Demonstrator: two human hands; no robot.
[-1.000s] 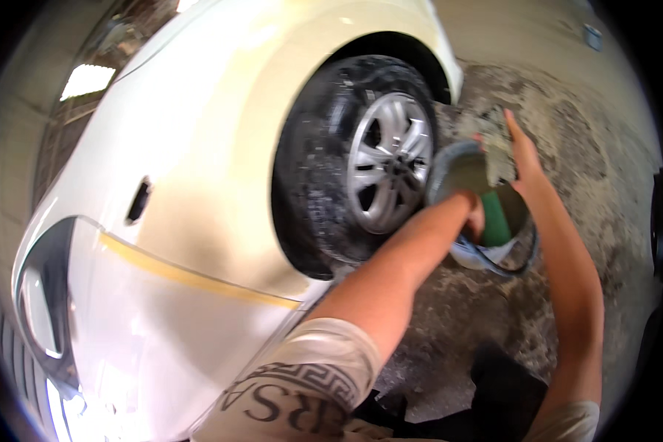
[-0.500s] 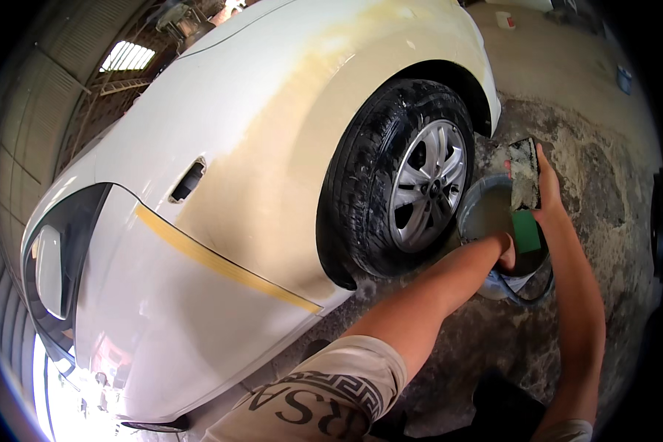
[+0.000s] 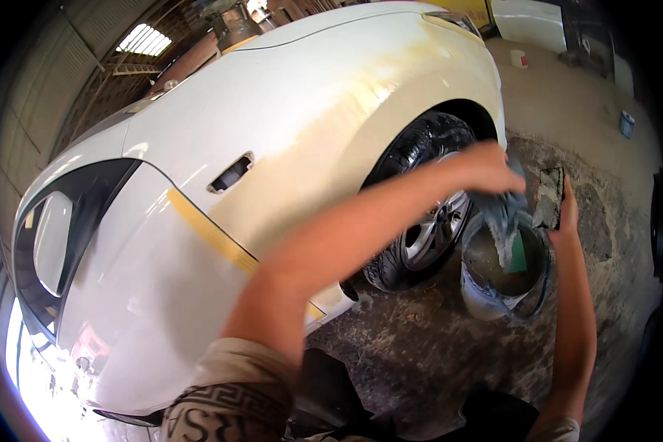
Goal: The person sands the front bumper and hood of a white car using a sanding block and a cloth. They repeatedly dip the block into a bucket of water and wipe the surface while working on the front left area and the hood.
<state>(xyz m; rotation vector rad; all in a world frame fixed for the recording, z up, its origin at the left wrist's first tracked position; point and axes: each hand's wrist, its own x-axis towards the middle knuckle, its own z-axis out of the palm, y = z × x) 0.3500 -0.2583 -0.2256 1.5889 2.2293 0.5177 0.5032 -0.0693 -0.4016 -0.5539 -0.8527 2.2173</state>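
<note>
My left hand point(image 3: 493, 169) is closed on a wet grey-blue cloth point(image 3: 501, 217), which hangs down into the mouth of a bucket point(image 3: 482, 300). To the right of the bucket, my right hand point(image 3: 569, 214) grips a worn, grey-crusted sanding block point(image 3: 548, 199), its fingers along the far side. Murky water stands in the bucket, and a flat green piece point(image 3: 518, 254) shows inside it beside the cloth's lower end. Whether that piece floats or leans on the wall I cannot tell.
A white car point(image 3: 287, 96) fills the left, with beige filler on its fender and yellow tape point(image 3: 212, 230) along the door edge. Its front wheel point(image 3: 427, 236) stands close to the bucket. A blue can point(image 3: 626, 124) and a white tub point(image 3: 519, 59) are farther off on the floor.
My left hand has come up out of the bucket with the cloth. My right hand with the sanding block sits lower and slightly farther right in view. The whole view has shifted.
</note>
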